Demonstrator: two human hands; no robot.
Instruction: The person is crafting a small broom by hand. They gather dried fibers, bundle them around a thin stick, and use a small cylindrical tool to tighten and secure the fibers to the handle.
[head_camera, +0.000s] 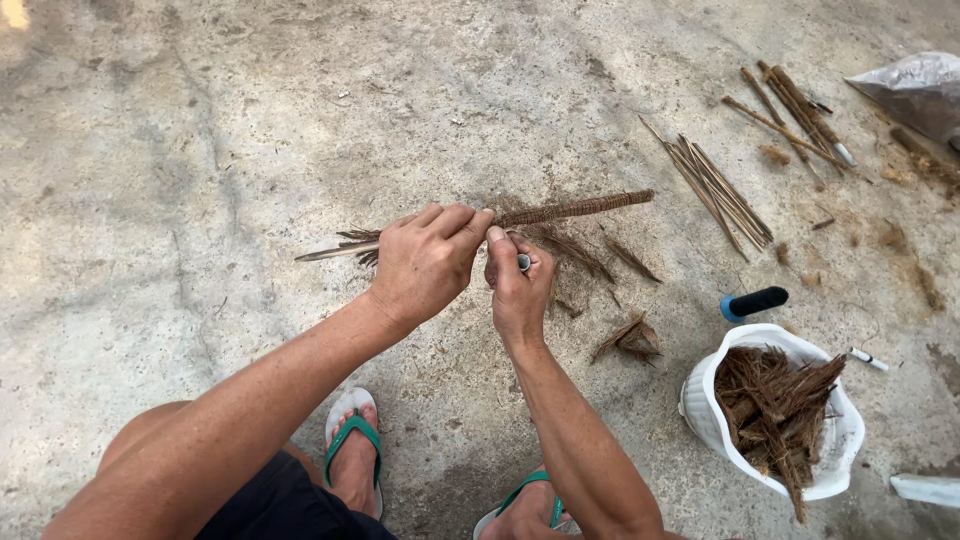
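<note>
Your left hand (425, 262) gripped the stick (480, 222), wrapped in fibre right of that hand, bare left of it. Right hand (518, 285) pinched a small grey thing beside it. Bucket (700, 395) right of the stick looked full.

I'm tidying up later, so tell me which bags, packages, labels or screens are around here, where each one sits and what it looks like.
White plastic bag: lower right on the concrete floor, open, rolled rim, filled with brown fibre.
Grey plastic bag: top right corner, crumpled, partly out of frame.
White flat package: bottom right edge, mostly cut off; kind unclear.
No labels, signs or screens show.
</note>
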